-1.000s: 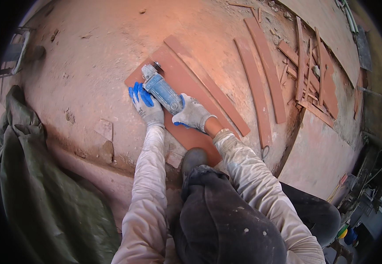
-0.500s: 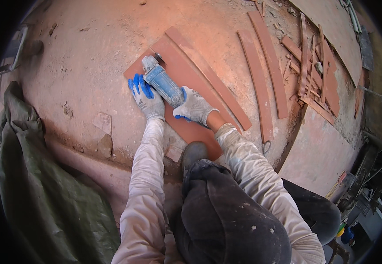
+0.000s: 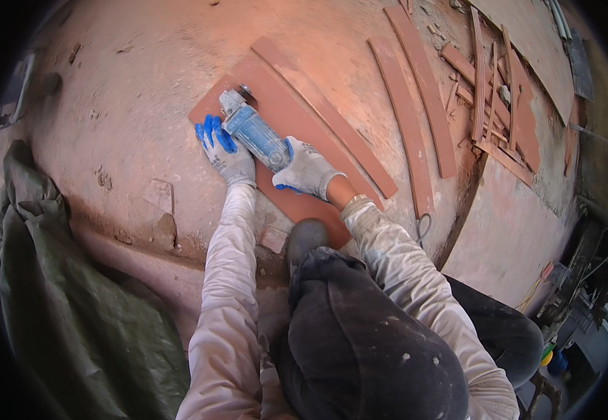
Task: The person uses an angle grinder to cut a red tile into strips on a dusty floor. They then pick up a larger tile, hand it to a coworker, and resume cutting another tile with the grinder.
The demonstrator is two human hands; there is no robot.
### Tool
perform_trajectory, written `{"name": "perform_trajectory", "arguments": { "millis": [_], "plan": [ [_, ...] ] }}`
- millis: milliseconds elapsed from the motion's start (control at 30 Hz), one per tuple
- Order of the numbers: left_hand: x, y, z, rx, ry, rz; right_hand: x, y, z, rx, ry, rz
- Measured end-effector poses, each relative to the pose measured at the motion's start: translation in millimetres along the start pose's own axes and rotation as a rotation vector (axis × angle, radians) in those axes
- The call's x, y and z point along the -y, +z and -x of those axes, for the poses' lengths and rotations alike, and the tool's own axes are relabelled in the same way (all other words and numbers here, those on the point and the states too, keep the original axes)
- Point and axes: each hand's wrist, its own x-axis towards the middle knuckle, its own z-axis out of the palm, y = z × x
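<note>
Left of centre in the upper frame, the gloved right hand [image 3: 309, 169] grips a blue angle grinder [image 3: 256, 136]; the gloved left hand [image 3: 225, 154], fingers slightly spread, rests on a reddish tile [image 3: 295, 204]. Narrow tile strips [image 3: 407, 126] lie upper right.

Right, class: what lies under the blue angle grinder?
A reddish-brown tile shows around the angle grinder; the patch directly beneath its body is covered, so any mark or cut there cannot be seen.

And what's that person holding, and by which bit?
The right hand holds a blue angle grinder by the rear end of its body. The left hand is beside the front part; whether it grips anything can't be told.
</note>
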Motion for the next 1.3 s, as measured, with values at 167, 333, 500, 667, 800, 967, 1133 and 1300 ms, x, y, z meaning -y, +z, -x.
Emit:
{"name": "perform_trajectory", "arguments": {
  "millis": [167,333,500,667,800,967,1133,1300],
  "plan": [
    [-1,-2,1,0.012,-0.012,0.01,0,0,5,-0.055,-0.011,0.03],
    [0,0,1,0.011,-0.019,0.0,1,-3,9,-0.009,0.007,0.008],
    [0,0,1,0.017,-0.017,0.0,-1,0,13,-0.038,0.01,0.007],
    [2,1,2,-0.002,0.01,0.003,-6,-3,17,-0.006,0.009,0.014],
    [4,1,2,-0.024,0.027,-0.004,-15,-1,19,-0.016,0.03,0.034],
    [3,1,2,-0.016,0.01,0.008,-23,2,15,-0.011,-0.013,0.052],
    [3,1,2,-0.018,0.004,0.016,-21,-1,21,0.016,0.054,0.043],
    [6,2,3,-0.019,0.012,0.008,-21,-4,25,0.022,0.038,0.093]
  ]
}}
